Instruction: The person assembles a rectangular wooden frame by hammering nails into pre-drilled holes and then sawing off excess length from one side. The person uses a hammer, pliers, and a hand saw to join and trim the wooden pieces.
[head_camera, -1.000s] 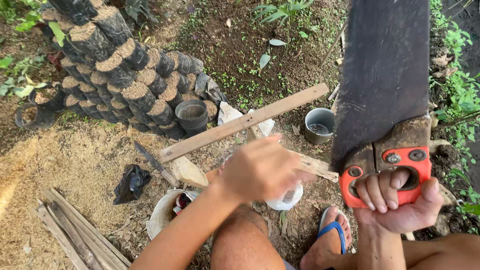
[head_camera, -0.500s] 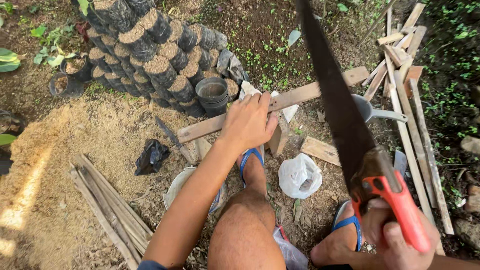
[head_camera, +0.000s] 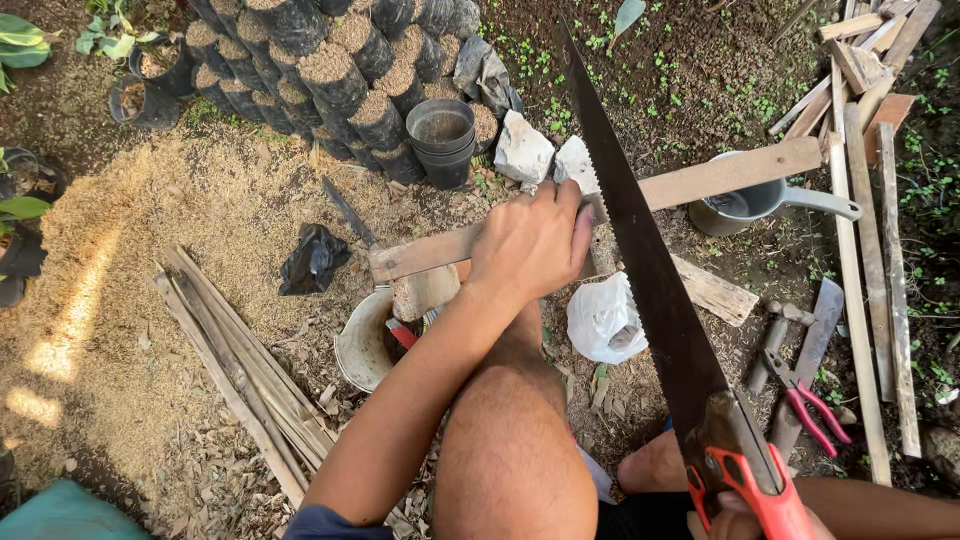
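My left hand (head_camera: 532, 243) presses down on a long wooden slat (head_camera: 720, 175) that lies across the ground from lower left to upper right. My right hand (head_camera: 735, 522), mostly cut off at the bottom edge, grips the red and black handle of a handsaw (head_camera: 650, 270). The dark blade runs up and left, its toothed edge resting on the slat just beside my left fingers. My bare knee (head_camera: 510, 440) sits under my left arm.
Stacked black soil-filled nursery bags (head_camera: 330, 70) and empty black pots (head_camera: 440, 135) stand at the back. A white bowl (head_camera: 362, 345), white plastic bag (head_camera: 603, 320), metal pan (head_camera: 760, 200), red pliers (head_camera: 815, 400), a hammer (head_camera: 772, 345) and loose slats (head_camera: 880, 250) lie around. Thin sticks (head_camera: 240, 370) lie at left.
The saw came down from upright to rest its teeth on the slat by my left hand. My left hand slid along the slat and settled, pressing it down.
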